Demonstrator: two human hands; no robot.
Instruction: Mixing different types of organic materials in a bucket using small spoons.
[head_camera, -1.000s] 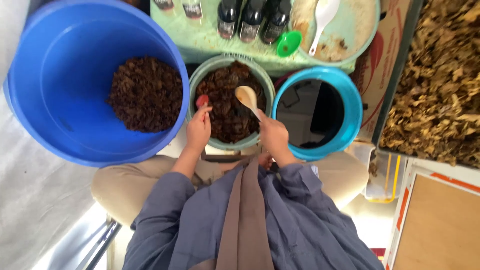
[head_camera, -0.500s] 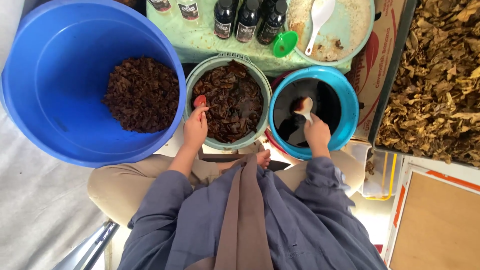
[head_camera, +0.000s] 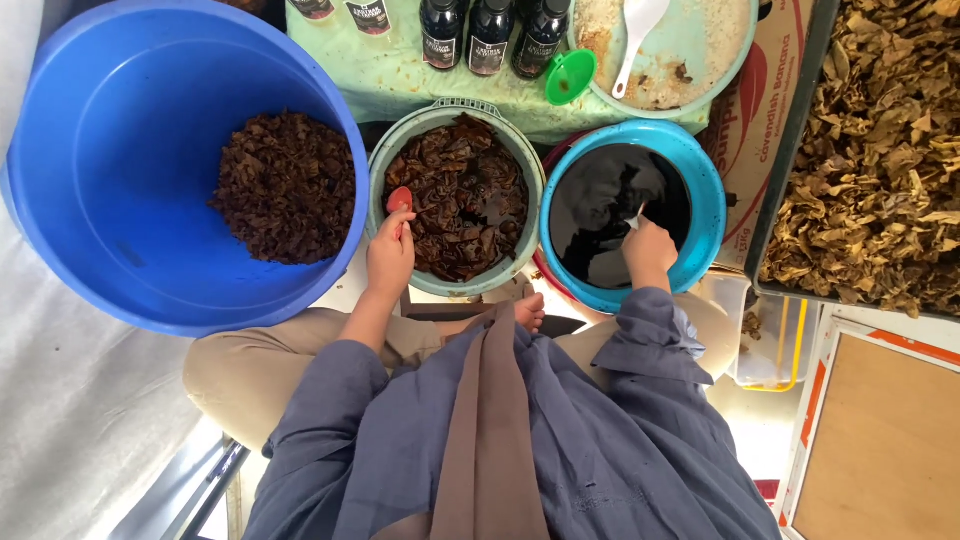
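Nearest us, our left hand pinches a red spoon at the grey-green basin, its dark leaves already wet. Our right hand, fingers closed on a pale spoon handle, dips into the turquoise bowl of dark liquid. Further left, the big blue tub holds one soaked heap; far right, the crate of dry leaves looks untouched, so much remains.

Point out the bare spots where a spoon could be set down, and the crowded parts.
Bare room: the blue floor of the large blue tub, left of its heap of dark pieces, and the green cloth between the bottles and that tub. Crowded: the grey basin, where the left hand holds a red spoon, and the liquid-filled blue bucket under the right hand.
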